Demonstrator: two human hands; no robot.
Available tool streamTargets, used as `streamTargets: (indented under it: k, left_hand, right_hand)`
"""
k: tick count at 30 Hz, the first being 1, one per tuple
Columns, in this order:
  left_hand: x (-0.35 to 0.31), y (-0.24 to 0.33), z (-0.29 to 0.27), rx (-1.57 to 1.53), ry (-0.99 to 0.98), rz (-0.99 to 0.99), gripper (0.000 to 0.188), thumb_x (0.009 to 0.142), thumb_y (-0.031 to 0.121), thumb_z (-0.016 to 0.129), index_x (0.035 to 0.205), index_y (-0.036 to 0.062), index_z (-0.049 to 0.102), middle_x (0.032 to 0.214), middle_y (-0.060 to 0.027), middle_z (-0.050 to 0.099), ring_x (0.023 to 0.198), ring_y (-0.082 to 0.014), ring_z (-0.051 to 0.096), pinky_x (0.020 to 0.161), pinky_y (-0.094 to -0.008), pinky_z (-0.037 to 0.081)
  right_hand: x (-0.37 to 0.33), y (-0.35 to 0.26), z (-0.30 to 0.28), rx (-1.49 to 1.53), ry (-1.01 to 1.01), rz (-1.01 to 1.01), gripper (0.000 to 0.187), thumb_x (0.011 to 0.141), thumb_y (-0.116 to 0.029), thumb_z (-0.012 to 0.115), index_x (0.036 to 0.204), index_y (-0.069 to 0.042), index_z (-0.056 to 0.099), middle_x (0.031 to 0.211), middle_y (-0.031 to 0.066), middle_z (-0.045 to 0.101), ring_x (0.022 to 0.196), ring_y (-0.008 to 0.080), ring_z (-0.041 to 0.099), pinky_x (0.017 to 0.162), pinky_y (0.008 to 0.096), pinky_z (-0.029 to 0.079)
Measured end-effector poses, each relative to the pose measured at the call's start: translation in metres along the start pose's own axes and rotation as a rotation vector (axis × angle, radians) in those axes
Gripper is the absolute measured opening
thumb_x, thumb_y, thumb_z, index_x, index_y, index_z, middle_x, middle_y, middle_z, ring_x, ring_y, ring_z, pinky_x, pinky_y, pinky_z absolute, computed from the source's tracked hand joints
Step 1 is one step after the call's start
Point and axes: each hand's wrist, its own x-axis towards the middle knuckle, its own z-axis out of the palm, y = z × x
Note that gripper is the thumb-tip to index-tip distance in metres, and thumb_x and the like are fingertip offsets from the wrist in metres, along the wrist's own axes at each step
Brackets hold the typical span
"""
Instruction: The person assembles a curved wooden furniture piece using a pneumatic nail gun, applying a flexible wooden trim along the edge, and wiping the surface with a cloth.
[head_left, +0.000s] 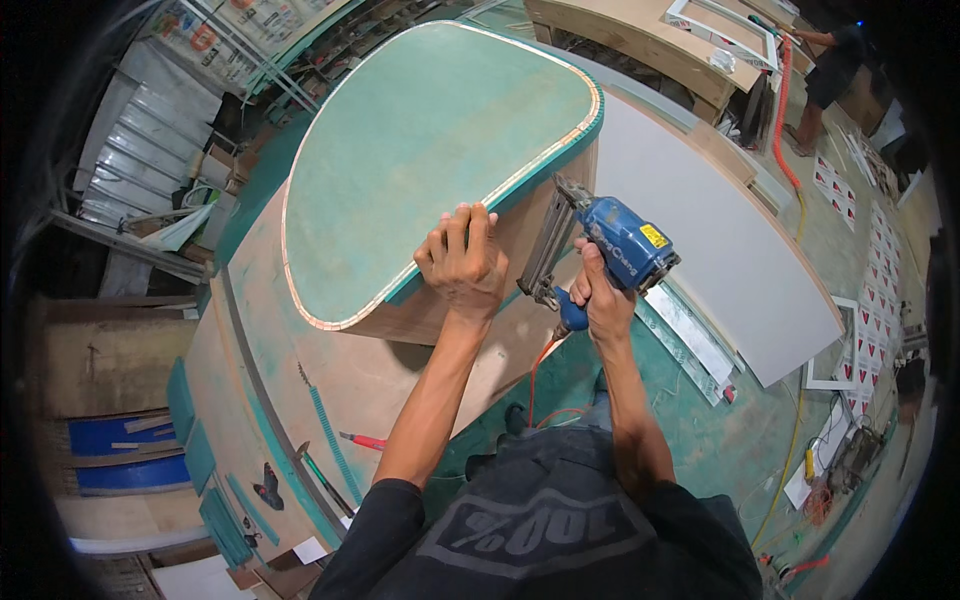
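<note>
A rounded green panel (420, 130) with a pale edging lies on top of a curved wooden body in front of me. Along its right and near side runs a teal edge strip (535, 177). My left hand (464, 264) is closed over the near edge of the panel, fingertips on top; its thumb and what lies under the palm are hidden. My right hand (604, 300) is wrapped round the handle of a blue pneumatic nail gun (630, 243). The gun's nose is close to the teal strip; whether they touch I cannot tell. An orange air hose (534, 375) hangs from the gun.
On the brown work surface at left lie a notched teal strip (331, 440), a red-handled tool (362, 440), a hammer (322, 478) and dark pliers (268, 487). A large white curved panel (700, 220) stands at right. Another person (840, 60) is at the far right, by a wooden bench (620, 40).
</note>
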Motion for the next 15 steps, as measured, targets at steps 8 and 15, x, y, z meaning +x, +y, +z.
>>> streamTargets:
  k: [8,15]
  left_hand:
    - [-0.006,0.008,0.004,-0.001,0.066,0.020,0.012,0.086,0.017,0.073,0.096,0.0116,0.073,0.096,-0.0004,0.069,0.088,-0.0208,0.062,0.081,-0.0350,0.036]
    - [0.001,0.003,0.008,-0.023,0.075,0.052,0.010,0.086,0.016,0.072,0.094,0.0105,0.070,0.093,-0.0009,0.068,0.084,-0.0206,0.061,0.079,-0.0343,0.037]
  right_hand:
    - [-0.003,0.001,0.002,-0.114,0.088,-0.053,0.024,0.095,-0.027,0.073,0.087,-0.007,0.062,0.067,-0.0039,0.054,0.052,0.0055,0.047,0.046,0.0243,0.037]
    - [-0.016,-0.001,0.001,-0.010,-0.028,0.010,0.032,0.096,-0.027,0.071,0.113,-0.001,0.064,0.061,-0.0055,0.044,0.049,0.0048,0.041,0.049,0.0235,0.038]
